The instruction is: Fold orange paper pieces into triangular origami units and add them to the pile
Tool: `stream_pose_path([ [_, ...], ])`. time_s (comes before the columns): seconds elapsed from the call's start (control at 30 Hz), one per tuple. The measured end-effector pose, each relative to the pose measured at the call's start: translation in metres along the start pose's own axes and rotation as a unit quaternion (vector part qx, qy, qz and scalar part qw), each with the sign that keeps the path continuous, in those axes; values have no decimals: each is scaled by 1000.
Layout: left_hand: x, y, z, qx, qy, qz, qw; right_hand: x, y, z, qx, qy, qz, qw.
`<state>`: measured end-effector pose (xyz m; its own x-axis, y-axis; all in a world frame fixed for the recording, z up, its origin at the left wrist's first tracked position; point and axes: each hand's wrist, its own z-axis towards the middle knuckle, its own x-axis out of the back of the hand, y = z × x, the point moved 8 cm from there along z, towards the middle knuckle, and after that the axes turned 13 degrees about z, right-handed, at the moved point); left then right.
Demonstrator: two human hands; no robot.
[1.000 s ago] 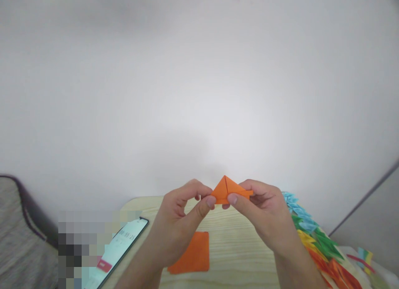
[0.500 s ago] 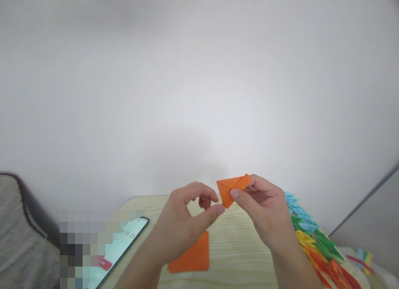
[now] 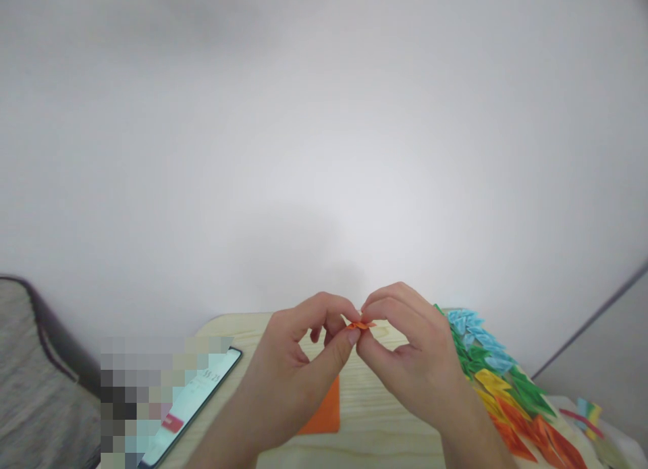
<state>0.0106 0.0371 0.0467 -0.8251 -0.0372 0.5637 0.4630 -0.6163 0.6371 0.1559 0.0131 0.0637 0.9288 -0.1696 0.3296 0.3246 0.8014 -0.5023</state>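
Observation:
Between my fingertips is a small folded piece of orange paper [image 3: 361,326], seen nearly edge-on and mostly covered by the fingers. My left hand [image 3: 304,361] pinches its left side between thumb and forefinger. From the other side my right hand [image 3: 415,354] grips it, thumb below and fingers above. The two hands almost touch, raised over the table. Below my left hand lies a stack of square orange paper [image 3: 324,415], partly hidden by that hand.
On the pale wooden table [image 3: 385,428], folded paper pieces in blue [image 3: 478,337], green [image 3: 529,391], yellow [image 3: 493,382] and orange [image 3: 536,435] line the right edge. A phone [image 3: 202,388] lies at left, partly blurred out. A white wall [image 3: 324,152] stands behind; grey fabric [image 3: 40,381] is far left.
My left hand has closed onto the folded orange paper. The paper has turned from showing its flat face to nearly edge-on, and my right hand has moved left and rotated around it.

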Motion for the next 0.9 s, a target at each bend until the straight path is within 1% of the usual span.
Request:
stream_pose_path([
  [0.13, 0, 3, -2, -13, 1, -1, 1000, 3, -2, 0, 3, 15, -5, 1000],
  [0.23, 4, -1, -3, 3, 18, -54, 998, 7, 1, 1, -4, 34, -2, 999],
  [0.3, 7, -7, -3, 24, 31, -119, 992, 12, 7, 0, -29, 52, 3, 998],
  [0.37, 10, -12, -1, 37, 41, -182, 982, 17, 19, -3, -87, 71, 44, 993],
  [0.43, 11, -14, 1, 35, 37, -233, 971, 16, 32, -9, -163, 73, 141, 974],
  [0.5, 10, -14, 3, 24, 26, -274, 961, 9, 39, -15, -220, 52, 255, 940],
  [0.57, 8, -12, 4, 21, 15, -303, 953, 3, 39, -17, -242, 31, 330, 912],
  [0.6, 7, -12, 4, 26, 15, -312, 950, 2, 38, -17, -244, 29, 347, 905],
  [0.67, 7, -14, 3, 48, 24, -314, 948, 3, 37, -16, -240, 34, 352, 904],
  [0.77, 9, -15, 1, 66, 42, -267, 960, 6, 36, -15, -231, 46, 320, 918],
  [0.83, 10, -13, 0, 50, 49, -227, 971, 8, 35, -14, -224, 50, 291, 929],
  [0.9, 10, -10, 0, 30, 49, -207, 977, 10, 34, -14, -216, 50, 272, 936],
])
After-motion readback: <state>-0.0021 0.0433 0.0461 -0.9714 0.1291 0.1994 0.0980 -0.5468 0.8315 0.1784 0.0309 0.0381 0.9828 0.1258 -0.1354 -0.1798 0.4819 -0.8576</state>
